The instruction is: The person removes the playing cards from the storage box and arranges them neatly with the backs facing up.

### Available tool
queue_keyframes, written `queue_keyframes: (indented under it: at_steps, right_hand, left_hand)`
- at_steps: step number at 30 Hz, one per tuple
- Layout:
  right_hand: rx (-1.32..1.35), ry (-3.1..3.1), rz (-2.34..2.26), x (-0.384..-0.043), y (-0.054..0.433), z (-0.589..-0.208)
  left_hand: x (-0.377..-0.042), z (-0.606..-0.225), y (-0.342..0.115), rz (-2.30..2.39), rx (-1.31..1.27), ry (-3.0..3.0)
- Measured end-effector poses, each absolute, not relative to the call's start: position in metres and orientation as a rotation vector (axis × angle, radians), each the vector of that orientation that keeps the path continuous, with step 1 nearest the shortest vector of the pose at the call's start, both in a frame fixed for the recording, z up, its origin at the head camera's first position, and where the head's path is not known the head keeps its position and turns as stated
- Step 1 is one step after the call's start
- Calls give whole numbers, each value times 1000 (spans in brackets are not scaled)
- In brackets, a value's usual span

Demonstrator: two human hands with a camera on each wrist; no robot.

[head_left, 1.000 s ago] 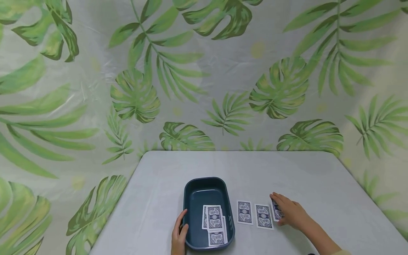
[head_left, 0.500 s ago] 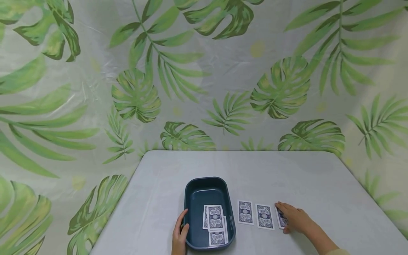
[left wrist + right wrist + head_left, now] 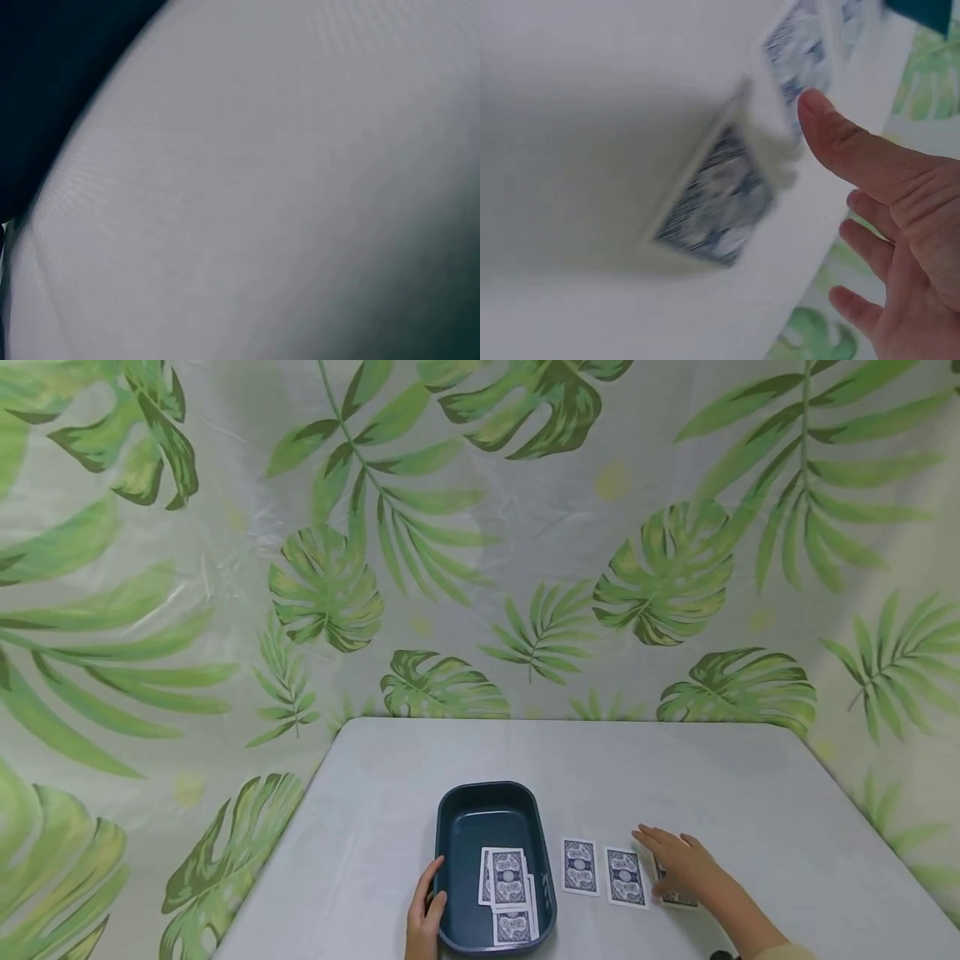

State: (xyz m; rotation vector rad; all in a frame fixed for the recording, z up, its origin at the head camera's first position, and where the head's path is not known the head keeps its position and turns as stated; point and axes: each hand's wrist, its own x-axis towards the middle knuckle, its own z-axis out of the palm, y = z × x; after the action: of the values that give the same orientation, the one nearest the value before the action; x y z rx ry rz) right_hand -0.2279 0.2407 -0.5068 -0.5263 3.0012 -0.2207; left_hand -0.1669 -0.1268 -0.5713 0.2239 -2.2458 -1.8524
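At the left wall of a dark teal tray (image 3: pixel 465 935), my left hand (image 3: pixel 423 914) holds the rim with curved fingers and thumb. Several blue-patterned playing cards (image 3: pixel 510 878) lie face down and overlapping inside it. Right of the tray, three more face-down playing cards (image 3: pixel 580 866) form a row. My right hand (image 3: pixel 686 867) hovers over the row's right end, fingers spread and holding nothing. It partly covers the rightmost playing card (image 3: pixel 678 900). In the right wrist view, that playing card (image 3: pixel 720 202) lies apart from the thumb (image 3: pixel 855 146).
A white-covered table (image 3: pixel 420 747) carries everything, and a leaf-patterned sheet (image 3: pixel 540 543) hangs behind its far edge. The left wrist view shows mostly white tabletop (image 3: pixel 225 187) and the dark tray edge (image 3: pixel 67 82).
My right hand moved the rightmost card farther right, then let go and lifted off it, shifting back left. My left hand stays at the tray.
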Motion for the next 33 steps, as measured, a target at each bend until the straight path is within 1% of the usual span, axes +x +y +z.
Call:
queue_keyframes:
  at_steps: [5, 8, 9, 12, 15, 18, 20, 27, 33]
  right_hand:
    - [-643, 3127, -242, -231, 203, -484]
    - [-740, 3195, -280, -231, 174, -477]
    - [-813, 3244, -249, -231, 165, -477]
    - [-951, 3314, -229, -231, 135, -479]
    - [-1068, 3314, -151, -230, 108, -483]
    - [-1083, 3196, -112, -226, 84, -486]
    - [-1084, 3118, -63, -222, 73, -489]
    - [-1123, 3023, 175, -216, 52, -507]
    - [-969, 2939, 238, -214, 39, -512]
  left_hand:
    - [-165, -571, -127, -1875, 194, -2227]
    - [-165, -574, -128, -1856, 151, -2214]
    - [-165, -575, -128, -1845, 132, -2205]
    - [-165, -577, -129, -1810, 28, -2162]
    - [-165, -578, -129, -1808, -24, -2140]
    - [-166, -578, -129, -1828, 2, -2156]
    - [-167, -575, -129, -1858, 65, -2195]
    - [-167, -568, -128, -1916, 135, -2247]
    - [-166, -566, -128, -1901, 153, -2269]
